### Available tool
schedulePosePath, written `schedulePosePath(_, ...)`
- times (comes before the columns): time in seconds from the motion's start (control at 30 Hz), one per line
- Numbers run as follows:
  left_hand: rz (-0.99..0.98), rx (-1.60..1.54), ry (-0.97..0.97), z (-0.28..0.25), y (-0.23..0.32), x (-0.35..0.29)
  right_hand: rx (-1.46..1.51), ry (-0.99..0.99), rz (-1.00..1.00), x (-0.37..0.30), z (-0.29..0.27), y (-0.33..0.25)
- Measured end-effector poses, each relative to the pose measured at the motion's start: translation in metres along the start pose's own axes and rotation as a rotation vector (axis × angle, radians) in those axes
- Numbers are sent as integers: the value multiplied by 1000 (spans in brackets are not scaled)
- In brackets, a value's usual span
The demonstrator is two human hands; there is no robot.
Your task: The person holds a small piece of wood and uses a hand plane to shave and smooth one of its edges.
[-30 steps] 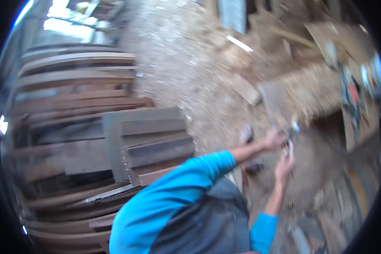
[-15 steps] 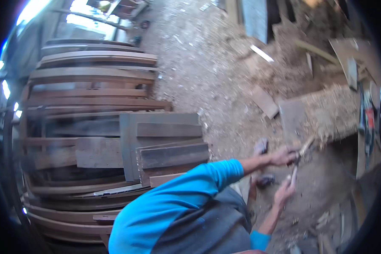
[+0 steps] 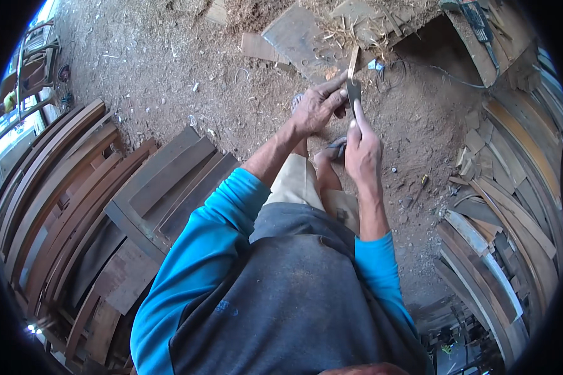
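In front of me my left hand (image 3: 319,111) is closed around a narrow strip of light wood (image 3: 353,60), which sticks out past the fingertips, away from me. My right hand (image 3: 363,153) grips a blade tool with a pale handle (image 3: 362,116). Its flat dark blade (image 3: 354,91) points away from me and lies against or very near the strip, beside my left fingers. Whether it is a knife or a chisel I cannot tell. Part of the strip is hidden by the left fingers.
Beyond my hands lies a board (image 3: 300,39) strewn with curly wood shavings (image 3: 338,37). A power tool (image 3: 475,22) with a cord rests on a panel at far right. Stacked timber frames (image 3: 62,206) stand left, and wood offcuts (image 3: 500,219) are piled right. My sandalled foot (image 3: 334,150) is below.
My view has swung so that my hands now appear nearer the middle and top. The wood strip and the blade stay in my hands, now closer together and more in line.
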State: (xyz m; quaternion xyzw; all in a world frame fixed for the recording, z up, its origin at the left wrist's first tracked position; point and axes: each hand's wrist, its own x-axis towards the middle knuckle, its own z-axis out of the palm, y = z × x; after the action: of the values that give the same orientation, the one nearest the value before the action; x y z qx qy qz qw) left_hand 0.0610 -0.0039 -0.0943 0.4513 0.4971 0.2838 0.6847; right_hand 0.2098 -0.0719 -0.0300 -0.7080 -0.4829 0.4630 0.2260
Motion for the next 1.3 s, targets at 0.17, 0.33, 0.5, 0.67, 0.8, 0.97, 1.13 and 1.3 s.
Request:
schedulePosePath(0.17,14,-36,10,-1,-3,-1,-38,18,-33,-5,0,-11)
schedulePosePath(0.33,44,-77,-5,-2,-6,4,10,87,-92,32,1,-18)
schedulePosePath(0.5,8,-33,-1,0,1,3,-126,-20,1,-4,-4,-21)
schedulePosePath(0.67,23,60,31,1,-4,2,-79,6,-38,20,-11,-24)
schedulePosePath(0.8,8,-26,12,0,-6,4,-136,-36,-40,5,-14,-24)
schedulePosePath(0.97,0,-16,-8,2,-5,1,-78,10,-53,12,-9,-14)
schedulePosePath(1.13,4,-62,8,-1,-11,9,-59,27,-19,24,-6,-16)
schedulePosePath(1.3,-5,-43,19,1,-11,0,-119,32,-14,22,-4,-14)
